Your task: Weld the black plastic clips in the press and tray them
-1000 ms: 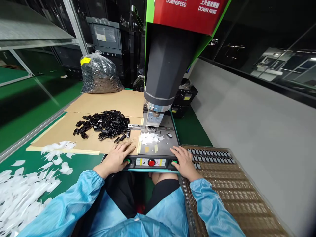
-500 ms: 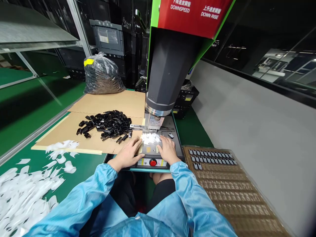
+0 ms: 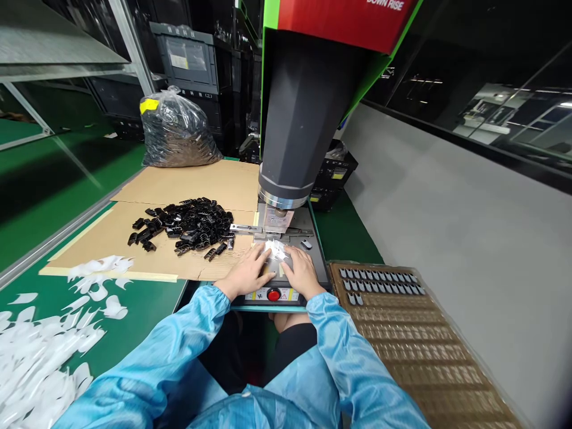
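A small heap of white pieces (image 3: 276, 249) lies on the dark machine base (image 3: 319, 262), below the clear block under the press head (image 3: 281, 196). My left hand (image 3: 250, 271) touches the heap's left side, fingers spread. On the heap's right side rests my right hand (image 3: 302, 269), its thumb and fingers apart. Neither hand grips anything that shows. The red button (image 3: 273, 294) is at the front of the base, between my wrists. One small grey part (image 3: 306, 244) lies beyond my right fingers.
Black clips (image 3: 196, 223) are piled on the cardboard (image 3: 227, 179) at the left, with a filled plastic bag (image 3: 179, 134) behind. Many white pieces (image 3: 40, 351) cover the green table's left. To the right, a brown tray (image 3: 402, 333) holds grey parts in its back rows.
My left hand has moved right and pushed the white pieces into a tighter heap. My right hand stays at its right side. The view has shifted slightly.
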A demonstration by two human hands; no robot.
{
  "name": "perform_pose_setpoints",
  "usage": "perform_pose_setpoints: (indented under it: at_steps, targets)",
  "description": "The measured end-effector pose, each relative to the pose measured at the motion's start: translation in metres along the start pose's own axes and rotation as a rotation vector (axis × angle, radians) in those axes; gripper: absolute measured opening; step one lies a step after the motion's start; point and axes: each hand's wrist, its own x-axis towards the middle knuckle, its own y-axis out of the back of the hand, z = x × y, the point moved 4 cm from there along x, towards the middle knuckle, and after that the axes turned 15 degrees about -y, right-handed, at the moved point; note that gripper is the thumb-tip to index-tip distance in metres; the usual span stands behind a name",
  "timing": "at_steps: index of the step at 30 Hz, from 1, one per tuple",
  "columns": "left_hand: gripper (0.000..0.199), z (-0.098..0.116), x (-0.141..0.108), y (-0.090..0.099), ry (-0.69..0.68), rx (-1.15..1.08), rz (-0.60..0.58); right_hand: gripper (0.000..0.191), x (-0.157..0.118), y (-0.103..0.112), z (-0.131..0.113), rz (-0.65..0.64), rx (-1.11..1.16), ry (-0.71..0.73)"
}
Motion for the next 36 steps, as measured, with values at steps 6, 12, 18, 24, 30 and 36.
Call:
perform_pose_setpoints:
  at_steps: [6,12,18,24,30,36]
  targets:
    - [0.064,-0.019,0.020,0.023,0.040,0.025,0.177,0.046,0.036,0.007,-0.002,0.069,0.126,-0.051]
    - [0.049,-0.043,0.061,0.033,0.186,-0.079,0.278,0.046,0.087,-0.007,-0.010,0.061,0.148,-0.250]
    - [0.033,-0.061,0.093,0.027,0.228,-0.353,0.319,0.036,0.109,-0.022,-0.012,0.040,0.142,-0.341]
    - [0.031,-0.064,0.095,0.023,0.271,-0.488,0.353,0.031,0.117,-0.016,-0.012,0.018,0.365,-0.418]
    - [0.059,-0.014,0.031,0.012,0.417,-0.957,0.549,0.033,0.051,-0.016,-0.020,0.002,0.806,-0.409]
    - [0.053,0.046,-0.033,-0.002,0.453,-1.174,0.626,0.037,-0.044,-0.014,-0.058,-0.096,1.056,-0.360]
